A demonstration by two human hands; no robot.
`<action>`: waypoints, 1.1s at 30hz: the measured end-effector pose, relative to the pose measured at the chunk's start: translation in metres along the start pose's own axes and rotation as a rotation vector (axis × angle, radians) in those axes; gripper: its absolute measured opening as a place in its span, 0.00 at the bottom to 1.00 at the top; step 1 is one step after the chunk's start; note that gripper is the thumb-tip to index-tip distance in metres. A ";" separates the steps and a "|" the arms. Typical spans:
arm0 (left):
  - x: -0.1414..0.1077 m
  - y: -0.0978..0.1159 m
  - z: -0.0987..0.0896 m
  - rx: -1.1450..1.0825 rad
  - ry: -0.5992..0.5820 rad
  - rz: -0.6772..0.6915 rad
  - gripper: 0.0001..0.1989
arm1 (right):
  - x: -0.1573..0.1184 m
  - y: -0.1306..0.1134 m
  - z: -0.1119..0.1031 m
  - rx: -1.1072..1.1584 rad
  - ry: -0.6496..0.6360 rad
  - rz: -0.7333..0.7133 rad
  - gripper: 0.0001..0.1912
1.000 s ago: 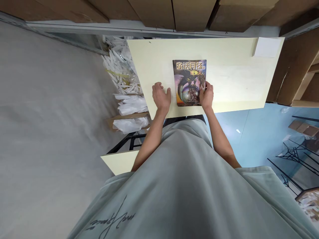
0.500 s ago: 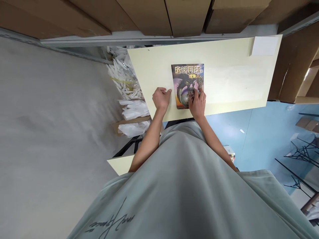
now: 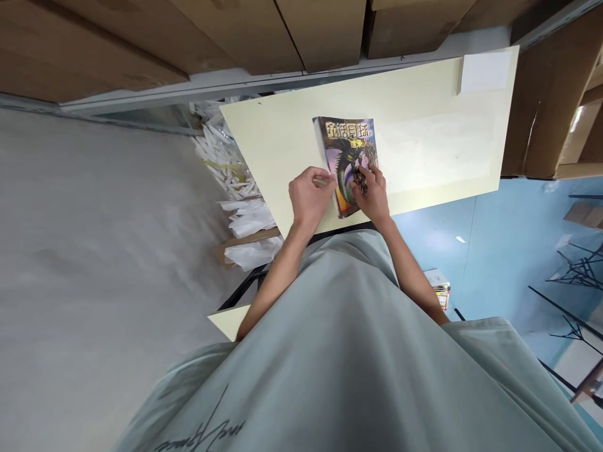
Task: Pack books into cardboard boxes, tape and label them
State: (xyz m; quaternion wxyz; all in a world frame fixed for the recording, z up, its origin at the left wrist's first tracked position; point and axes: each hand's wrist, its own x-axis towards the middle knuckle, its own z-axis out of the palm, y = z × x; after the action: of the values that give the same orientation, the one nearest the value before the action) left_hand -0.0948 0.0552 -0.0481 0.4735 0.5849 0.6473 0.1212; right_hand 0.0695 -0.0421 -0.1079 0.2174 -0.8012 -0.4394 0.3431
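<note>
A paperback book (image 3: 346, 147) with a dragon and Chinese lettering on its cover lies face up on the pale tabletop, slightly turned. Its left edge looks raised, so the spine shows. My left hand (image 3: 311, 198) is closed in a pinch at that edge, fingertips touching it. What lies between those fingertips is small and hard to see. On the lower right of the cover rests my right hand (image 3: 374, 198), thumb and fingers apart and a little bent. Part of the cover picture is hidden under it.
A white flat block (image 3: 484, 72) sits at the table's (image 3: 438, 138) far right corner. Cardboard boxes (image 3: 325, 34) line the shelf behind, and an open carton (image 3: 541, 119) stands to the right. White plastic bags (image 3: 252, 216) are stacked left of the table. Books (image 3: 438, 285) lie lower right.
My left hand has moved right, from beside the book to its left edge. The book has tilted, exposing its spine. My right hand stays on the cover. The whole view has turned slightly.
</note>
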 end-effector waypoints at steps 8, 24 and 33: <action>-0.001 0.085 0.047 -0.026 -0.236 0.315 0.05 | -0.021 0.009 -0.088 0.675 -0.153 0.049 0.40; 0.078 0.022 0.013 0.275 -0.091 0.280 0.10 | -0.027 -0.007 -0.003 -0.009 -0.034 0.147 0.27; 0.028 -0.080 -0.001 0.325 0.131 -0.342 0.13 | 0.001 0.020 0.002 -0.070 -0.079 0.155 0.29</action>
State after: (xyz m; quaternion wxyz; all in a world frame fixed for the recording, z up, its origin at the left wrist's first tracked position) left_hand -0.1429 0.0565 -0.1174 0.3441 0.5261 0.7772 -0.0288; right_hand 0.0797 -0.0516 -0.1231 0.1447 -0.8259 -0.3958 0.3746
